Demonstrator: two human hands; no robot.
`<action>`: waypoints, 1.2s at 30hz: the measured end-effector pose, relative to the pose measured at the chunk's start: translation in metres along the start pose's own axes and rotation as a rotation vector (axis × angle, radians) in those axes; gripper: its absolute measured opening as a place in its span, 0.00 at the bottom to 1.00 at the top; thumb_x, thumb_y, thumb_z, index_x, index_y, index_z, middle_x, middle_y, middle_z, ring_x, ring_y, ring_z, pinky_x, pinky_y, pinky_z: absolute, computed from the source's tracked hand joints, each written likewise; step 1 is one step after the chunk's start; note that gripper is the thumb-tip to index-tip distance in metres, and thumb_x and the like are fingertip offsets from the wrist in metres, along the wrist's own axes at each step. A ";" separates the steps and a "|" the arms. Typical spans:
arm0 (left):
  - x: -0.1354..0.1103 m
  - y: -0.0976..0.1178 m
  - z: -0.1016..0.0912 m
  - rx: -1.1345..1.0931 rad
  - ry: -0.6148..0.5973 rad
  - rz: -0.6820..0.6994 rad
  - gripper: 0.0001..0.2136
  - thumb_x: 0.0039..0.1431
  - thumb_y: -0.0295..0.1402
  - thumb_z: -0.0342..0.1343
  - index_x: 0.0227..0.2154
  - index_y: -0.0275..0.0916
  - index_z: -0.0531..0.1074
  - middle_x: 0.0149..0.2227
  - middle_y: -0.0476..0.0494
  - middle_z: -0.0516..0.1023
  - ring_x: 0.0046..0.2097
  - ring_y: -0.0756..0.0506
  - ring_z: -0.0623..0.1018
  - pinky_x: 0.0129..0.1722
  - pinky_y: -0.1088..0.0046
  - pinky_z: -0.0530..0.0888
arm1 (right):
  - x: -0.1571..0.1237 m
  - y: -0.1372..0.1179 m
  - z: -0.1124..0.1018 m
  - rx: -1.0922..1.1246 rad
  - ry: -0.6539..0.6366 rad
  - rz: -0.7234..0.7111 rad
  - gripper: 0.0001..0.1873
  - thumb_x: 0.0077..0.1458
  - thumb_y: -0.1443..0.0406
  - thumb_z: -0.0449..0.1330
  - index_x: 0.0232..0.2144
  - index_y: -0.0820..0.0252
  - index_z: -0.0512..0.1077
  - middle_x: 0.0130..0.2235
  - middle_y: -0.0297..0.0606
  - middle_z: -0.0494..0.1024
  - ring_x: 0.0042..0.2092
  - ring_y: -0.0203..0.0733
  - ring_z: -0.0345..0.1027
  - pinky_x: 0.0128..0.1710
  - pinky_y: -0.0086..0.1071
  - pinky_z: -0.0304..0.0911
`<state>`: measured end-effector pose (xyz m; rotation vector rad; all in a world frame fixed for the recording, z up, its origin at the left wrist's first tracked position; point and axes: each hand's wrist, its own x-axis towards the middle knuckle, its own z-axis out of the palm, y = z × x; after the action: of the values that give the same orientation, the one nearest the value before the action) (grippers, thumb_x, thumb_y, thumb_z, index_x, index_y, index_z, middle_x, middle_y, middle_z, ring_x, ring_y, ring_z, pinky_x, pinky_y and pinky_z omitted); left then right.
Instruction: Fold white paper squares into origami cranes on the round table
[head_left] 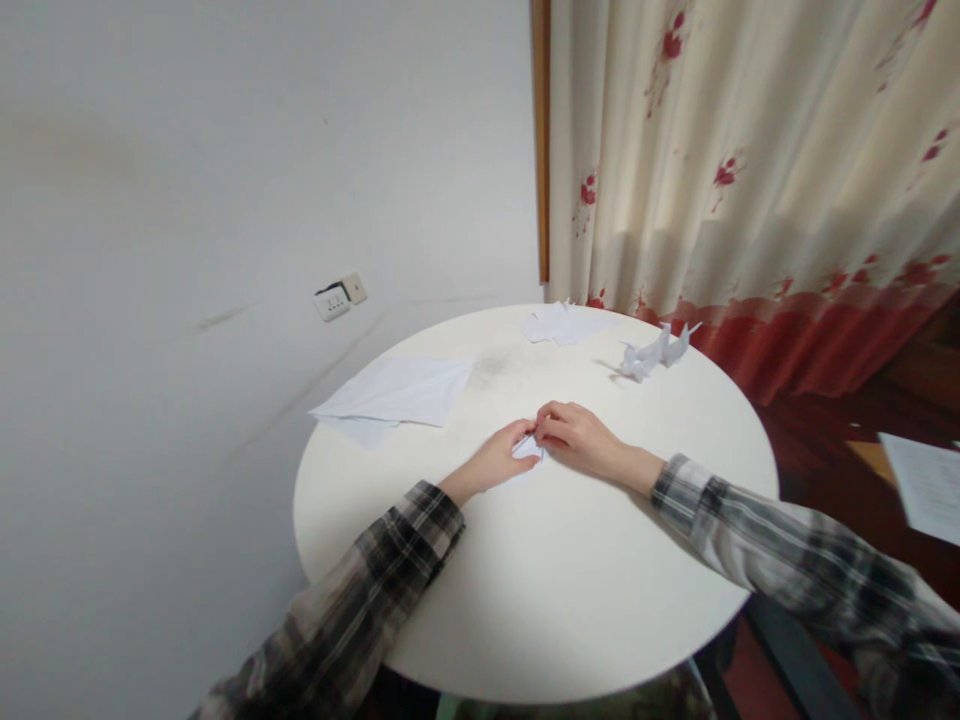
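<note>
A small folded piece of white paper (529, 450) is between my two hands, over the middle of the round white table (555, 590). My left hand (495, 460) grips its left side, thumb at the near edge and fingers at the far edge. On the far right side of the paper, my right hand (581, 437) pinches with bent fingers, its fingertips close to those of the left. Part of the paper is hidden under the fingers.
Flat white sheets (405, 390) lie at the table's left edge. More white paper (566, 324) lies at the back, and folded paper pieces (652, 355) stand at back right. A wall socket (331, 303) is left; a floral curtain (712, 180) hangs behind.
</note>
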<state>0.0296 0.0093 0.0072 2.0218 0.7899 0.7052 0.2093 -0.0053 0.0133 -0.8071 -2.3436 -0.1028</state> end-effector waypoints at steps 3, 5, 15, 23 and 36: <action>-0.002 0.004 -0.004 0.242 -0.021 0.043 0.11 0.48 0.26 0.54 0.38 0.35 0.67 0.38 0.44 0.70 0.42 0.46 0.69 0.46 0.67 0.65 | 0.000 0.002 0.002 -0.014 -0.015 0.035 0.05 0.54 0.66 0.53 0.30 0.61 0.68 0.34 0.40 0.70 0.37 0.39 0.60 0.35 0.32 0.55; -0.001 0.002 -0.007 0.344 -0.029 0.103 0.10 0.50 0.28 0.54 0.37 0.36 0.69 0.40 0.42 0.70 0.44 0.45 0.69 0.47 0.66 0.65 | 0.000 0.004 0.004 -0.014 -0.017 0.055 0.04 0.53 0.65 0.55 0.30 0.61 0.68 0.32 0.40 0.70 0.37 0.41 0.59 0.36 0.33 0.54; -0.001 -0.007 -0.007 0.550 -0.019 0.237 0.11 0.55 0.30 0.50 0.41 0.40 0.71 0.45 0.43 0.69 0.47 0.46 0.67 0.49 0.67 0.64 | -0.002 0.001 0.003 0.113 -0.067 0.101 0.02 0.51 0.70 0.53 0.31 0.62 0.64 0.29 0.37 0.68 0.32 0.37 0.59 0.33 0.29 0.55; -0.003 -0.006 -0.010 0.544 -0.002 0.270 0.10 0.53 0.30 0.51 0.39 0.40 0.71 0.42 0.44 0.71 0.46 0.46 0.68 0.48 0.69 0.65 | -0.004 0.002 0.000 0.142 -0.136 0.071 0.05 0.48 0.72 0.52 0.30 0.61 0.65 0.30 0.36 0.68 0.33 0.36 0.61 0.34 0.28 0.57; 0.001 -0.016 -0.017 0.347 0.005 0.152 0.08 0.56 0.31 0.50 0.31 0.36 0.73 0.34 0.45 0.72 0.38 0.50 0.71 0.39 0.74 0.68 | -0.006 0.002 0.000 0.029 -0.175 -0.124 0.08 0.55 0.70 0.50 0.33 0.61 0.68 0.33 0.40 0.71 0.37 0.37 0.62 0.36 0.29 0.57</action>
<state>0.0143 0.0258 0.0023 2.4137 0.8108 0.6949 0.2145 -0.0070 0.0095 -0.6799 -2.5542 -0.0524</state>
